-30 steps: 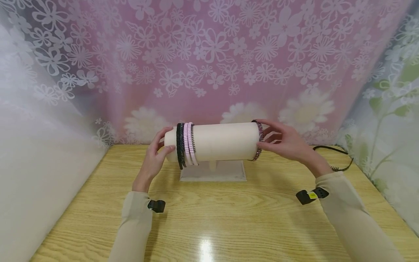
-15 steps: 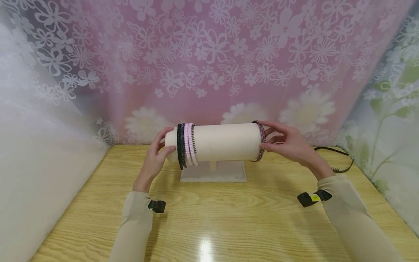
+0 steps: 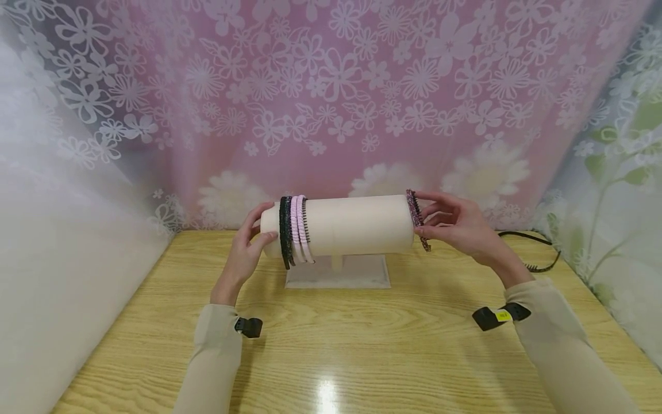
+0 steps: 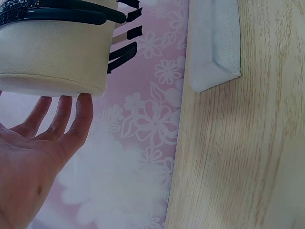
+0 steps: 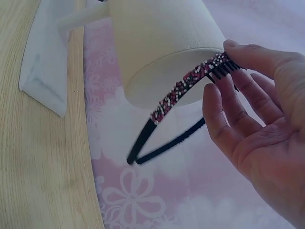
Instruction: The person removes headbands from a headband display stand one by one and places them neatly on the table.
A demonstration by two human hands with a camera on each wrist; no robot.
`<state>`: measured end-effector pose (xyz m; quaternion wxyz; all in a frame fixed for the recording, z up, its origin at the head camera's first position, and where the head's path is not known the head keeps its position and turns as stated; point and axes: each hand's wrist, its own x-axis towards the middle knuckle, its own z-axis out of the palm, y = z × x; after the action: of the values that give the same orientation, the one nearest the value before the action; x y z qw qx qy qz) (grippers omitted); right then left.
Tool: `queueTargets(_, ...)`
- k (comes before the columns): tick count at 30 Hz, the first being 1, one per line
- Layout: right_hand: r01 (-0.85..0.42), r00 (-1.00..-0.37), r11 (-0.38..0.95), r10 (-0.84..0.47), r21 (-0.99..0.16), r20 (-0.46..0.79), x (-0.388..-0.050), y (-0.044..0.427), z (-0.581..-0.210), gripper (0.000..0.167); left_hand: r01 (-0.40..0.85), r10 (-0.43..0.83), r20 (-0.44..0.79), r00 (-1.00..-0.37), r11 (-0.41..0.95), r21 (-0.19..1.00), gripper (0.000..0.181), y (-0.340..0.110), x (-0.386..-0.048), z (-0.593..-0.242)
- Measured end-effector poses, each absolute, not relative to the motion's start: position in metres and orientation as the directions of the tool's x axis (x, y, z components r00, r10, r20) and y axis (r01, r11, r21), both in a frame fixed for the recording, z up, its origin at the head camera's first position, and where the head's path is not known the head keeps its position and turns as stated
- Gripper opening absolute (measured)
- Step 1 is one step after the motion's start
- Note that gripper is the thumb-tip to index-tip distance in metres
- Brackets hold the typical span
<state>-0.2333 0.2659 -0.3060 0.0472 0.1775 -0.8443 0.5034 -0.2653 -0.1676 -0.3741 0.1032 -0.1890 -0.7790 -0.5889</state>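
A cream padded cylinder (image 3: 359, 224) lies level on a post above a pale flat base (image 3: 362, 273). Around its left part sit black headbands (image 3: 285, 233) and pink headbands (image 3: 299, 230). My left hand (image 3: 241, 253) grips the cylinder's left end, thumb in front; the left wrist view shows that hand's fingertips (image 4: 85, 101) against the end face. My right hand (image 3: 460, 230) pinches a beaded, toothed headband (image 3: 415, 213) at the cylinder's right end. In the right wrist view this headband (image 5: 188, 83) hangs off the end face, its black tips dangling, with the right thumb on its beaded band.
Behind my right hand a black toothed headband (image 3: 538, 269) lies on the wooden table (image 3: 331, 339). A pink flowered curtain (image 3: 341, 115) hangs behind the table, with pale sheets at the left and right sides.
My right hand has moved slightly right, and the beaded headband has come from around the cylinder's right end to just beyond it. The left hand keeps its grip.
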Motion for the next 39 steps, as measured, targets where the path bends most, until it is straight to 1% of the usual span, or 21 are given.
queueTargets(4,-0.337,-0.938,0.491,-0.244,-0.803,0.245,-0.231,0.267,-0.307,0.065,0.418,0.172,0.386,-0.906,0.235,0.877,0.055,-0.168,-0.265,-0.374)
queueTargets(8,-0.317,-0.946,0.511,-0.228,-0.799,0.23,-0.23,0.269,-0.309,0.063,0.423,0.171,0.391,-0.904,0.235,0.875,0.054,-0.167,-0.265,-0.374)
queueTargets(14,-0.339,-0.938,0.541,-0.255,-0.769,0.234,-0.226,0.277,-0.313,0.066,0.422,0.168,0.391,-0.905,0.233,0.876,0.055,-0.167,-0.266,-0.375)
queueTargets(35,-0.353,-0.934,0.574,-0.269,-0.739,0.237,-0.217,0.295,-0.331,0.063,0.417,0.172,0.385,-0.907,0.24,0.877,0.055,-0.167,-0.265,-0.375)
queueTargets(39,-0.343,-0.938,0.587,-0.257,-0.733,0.233,-0.216,0.298,-0.334,0.065,0.416,0.172,0.384,-0.907,0.234,0.879,0.055,-0.167,-0.265,-0.375)
